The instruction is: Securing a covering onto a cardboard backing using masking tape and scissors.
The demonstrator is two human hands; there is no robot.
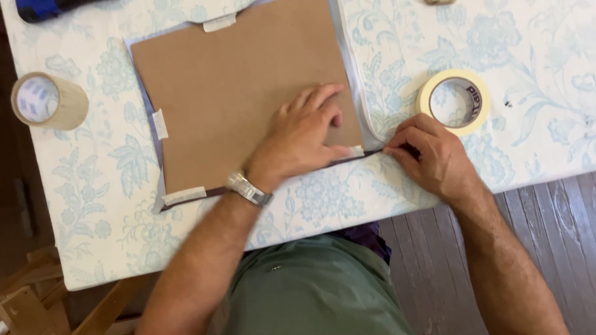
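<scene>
the left hand [304, 139] lies flat with fingers spread open on the brown cardboard sheet [230, 87], likely pinning it so it cannot slide on the table [534, 93]. just beside its fingertips, the right hand [428, 155] has its fingers pinched shut on a dark strip [372, 152] at the sheet's near corner. a masking tape roll [453, 100] sits just beyond the right fingers, within reach; a wider tape roll [48, 100] lies well apart, far left of the left fingers.

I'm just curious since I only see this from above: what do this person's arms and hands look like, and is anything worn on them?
Both arms are bare from the elbow down, with no sleeves in view and some hair on the forearms. The left hand has a silver metal-link wristwatch at its wrist. The right hand has no gloves, and I can make out no rings or bands on it.
</scene>
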